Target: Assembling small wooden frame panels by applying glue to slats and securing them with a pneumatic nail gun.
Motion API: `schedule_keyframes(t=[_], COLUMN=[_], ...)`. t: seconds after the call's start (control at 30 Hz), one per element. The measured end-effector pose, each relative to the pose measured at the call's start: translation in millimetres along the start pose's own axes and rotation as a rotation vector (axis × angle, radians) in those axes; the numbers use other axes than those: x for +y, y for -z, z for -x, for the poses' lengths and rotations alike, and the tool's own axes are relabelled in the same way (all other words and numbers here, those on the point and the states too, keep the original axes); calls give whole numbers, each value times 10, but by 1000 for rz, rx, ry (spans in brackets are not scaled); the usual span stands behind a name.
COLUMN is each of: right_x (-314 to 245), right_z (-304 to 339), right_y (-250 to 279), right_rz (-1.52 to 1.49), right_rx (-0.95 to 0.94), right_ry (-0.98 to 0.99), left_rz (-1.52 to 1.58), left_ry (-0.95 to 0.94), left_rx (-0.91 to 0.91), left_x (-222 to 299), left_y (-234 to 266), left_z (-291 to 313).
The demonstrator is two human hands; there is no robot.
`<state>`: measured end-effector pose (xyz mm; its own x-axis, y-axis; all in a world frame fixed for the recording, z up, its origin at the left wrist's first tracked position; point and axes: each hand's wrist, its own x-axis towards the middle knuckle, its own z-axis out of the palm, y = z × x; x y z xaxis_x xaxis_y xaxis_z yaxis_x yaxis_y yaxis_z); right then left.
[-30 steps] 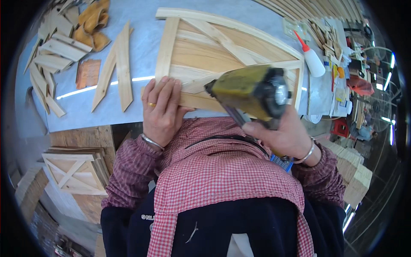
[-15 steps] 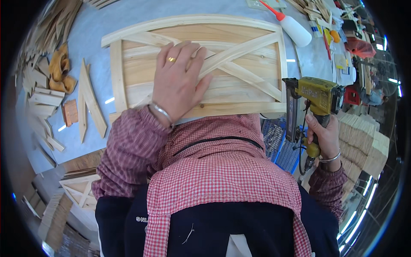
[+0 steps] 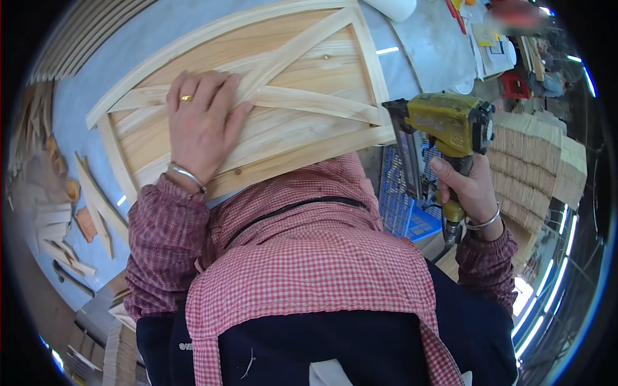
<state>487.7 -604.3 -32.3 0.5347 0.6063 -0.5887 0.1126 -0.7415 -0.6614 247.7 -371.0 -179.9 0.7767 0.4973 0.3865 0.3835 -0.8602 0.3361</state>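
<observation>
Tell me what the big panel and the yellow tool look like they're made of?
The panel looks like pale bare wood: grain lines and small knots show, no paint. The yellow tool in the right hand seems painted metal, scuffed and dull, though partly plastic is possible.

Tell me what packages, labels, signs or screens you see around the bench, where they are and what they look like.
White sheets of paper: top right on the blue table, flat and rectangular, with small yellow and blue patches.
White bottle: top edge of the table, rounded, mostly cut off.
Red box-like thing: far right past the papers, too small to identify.
No screens or signs are visible.
</observation>
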Motion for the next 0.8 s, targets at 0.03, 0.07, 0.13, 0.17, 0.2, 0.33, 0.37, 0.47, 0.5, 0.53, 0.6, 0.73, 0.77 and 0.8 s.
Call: schedule_keyframes(t=[0.03,0.07,0.13,0.17,0.2,0.33,0.37,0.47,0.5,0.53,0.6,0.73,0.77,0.8], right_x=[-7,-6,19,41,69,107,114,88,62,49,35,39,54,61], right_z=[-3,-9,-13,-16,-21,-9,-2,-12,-25,-42,-126,-182,-171,-168], right_y=[-20,-42,-56,-58,-62,-48,-37,-24,-26,-29,-30,-39,-47,-49], right_rz=[2,12,32,34,31,9,-7,-10,1,13,40,97,96,94], right_rx=[9,-8,-45,-42,-50,-50,-34,-2,15,31,5,-56,-54,-52], right_ry=[-6,-11,-20,-21,-34,-56,-53,-29,-8,12,12,15,10,6], left_rz=[-10,-21,-13,-15,-19,-31,-30,-42,-40,-46,-57,-57,-58,-54], left_ry=[-2,-3,-2,5,12,5,4,8,4,-2,-14,-11,-9,-6], left_rx=[2,4,-4,-12,-20,-9,-8,-22,-22,-9,16,15,14,14], left_x=[-5,-3,15,13,11,8,8,2,1,1,8,23,25,29], left_y=[13,13,0,-1,-1,-13,-18,-26,-27,-29,-36,-35,-33,-32], left_z=[2,2,-3,0,2,7,9,12,11,10,10,25,26,26])
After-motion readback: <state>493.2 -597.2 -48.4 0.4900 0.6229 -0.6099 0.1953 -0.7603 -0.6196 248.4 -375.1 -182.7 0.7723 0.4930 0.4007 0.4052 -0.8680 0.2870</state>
